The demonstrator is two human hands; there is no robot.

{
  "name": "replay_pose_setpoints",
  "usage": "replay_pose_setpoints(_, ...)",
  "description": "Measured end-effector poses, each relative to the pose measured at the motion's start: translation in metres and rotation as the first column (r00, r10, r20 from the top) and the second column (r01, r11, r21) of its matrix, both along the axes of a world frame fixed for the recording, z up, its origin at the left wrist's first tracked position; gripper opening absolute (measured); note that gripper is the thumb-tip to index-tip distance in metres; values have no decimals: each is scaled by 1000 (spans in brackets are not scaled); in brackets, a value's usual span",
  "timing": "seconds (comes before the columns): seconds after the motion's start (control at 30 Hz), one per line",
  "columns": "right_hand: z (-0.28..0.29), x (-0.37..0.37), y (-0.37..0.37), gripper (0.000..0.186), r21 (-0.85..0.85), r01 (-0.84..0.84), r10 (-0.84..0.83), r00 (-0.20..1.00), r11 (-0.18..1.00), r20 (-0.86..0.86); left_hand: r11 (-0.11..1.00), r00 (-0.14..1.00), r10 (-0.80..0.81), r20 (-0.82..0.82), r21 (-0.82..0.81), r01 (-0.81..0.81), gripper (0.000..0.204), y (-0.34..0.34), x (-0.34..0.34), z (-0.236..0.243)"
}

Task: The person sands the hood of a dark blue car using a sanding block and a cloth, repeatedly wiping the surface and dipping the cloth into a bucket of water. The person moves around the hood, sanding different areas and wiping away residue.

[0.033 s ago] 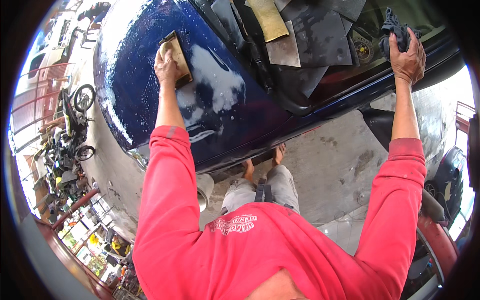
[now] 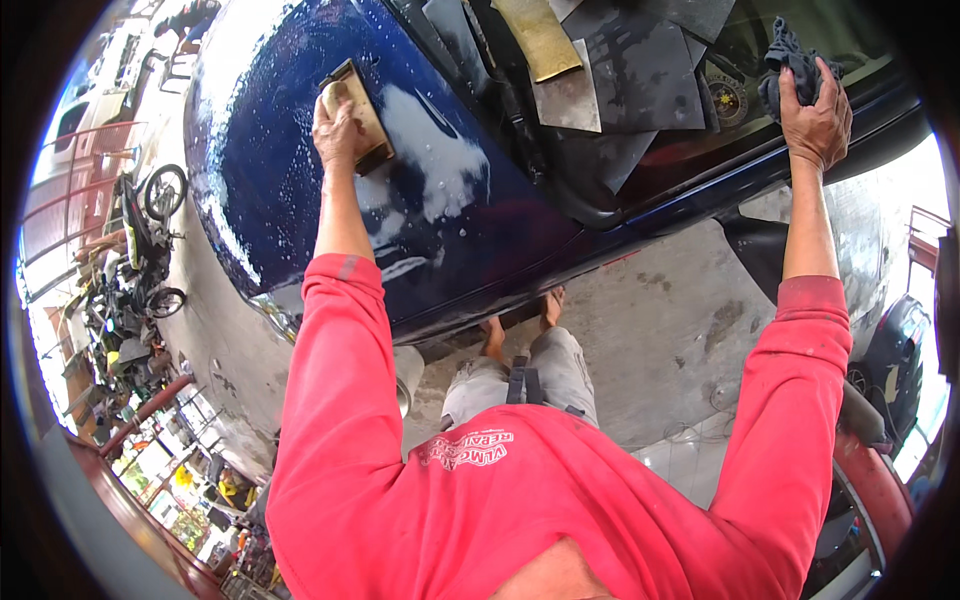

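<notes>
My left hand [image 2: 336, 128] is closed around a long tan sanding block [image 2: 374, 138], which lies against the wet blue car hood [image 2: 455, 265]. Water drops and whitish streaks cover the paint around it, with a dull grey patch [image 2: 440, 165] just to the block's right. Over by the windshield, my right hand [image 2: 818, 122] grips a crumpled dark grey cloth [image 2: 786, 58] near the glass edge. Its fingertips are partly hidden in the folds. Several dark sandpaper sheets [image 2: 645, 75] lie between the hands at the windshield's base, with a tan sheet [image 2: 540, 40] among them.
The car's side edge runs just before my bare feet on the concrete floor [image 2: 670, 300]. A pale bucket [image 2: 409, 372] stands near my left leg. Parked motorcycles [image 2: 135, 240] are at far left; a dark vehicle [image 2: 892, 350] is at far right.
My left hand and the sanding block have shifted slightly to the right on the hood. My right hand and the cloth have stayed in place.
</notes>
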State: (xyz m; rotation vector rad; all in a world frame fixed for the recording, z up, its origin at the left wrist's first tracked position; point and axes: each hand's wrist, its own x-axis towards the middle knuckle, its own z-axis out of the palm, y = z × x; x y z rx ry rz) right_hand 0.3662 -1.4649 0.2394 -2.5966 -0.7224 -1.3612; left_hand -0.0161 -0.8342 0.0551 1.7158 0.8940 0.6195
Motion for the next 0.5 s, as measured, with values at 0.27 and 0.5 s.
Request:
replay_pose_setpoints(0.27,28,15,-20,50,-235,-242,201,962,941,-187,988,995,64,79,-144,-52,83,-224,-129,20)
replay_pose_setpoints(0.5,46,55,-37,49,-197,-291,280,957,936,-82,936,961,241,136,-296,-193,57,-282,3,52)
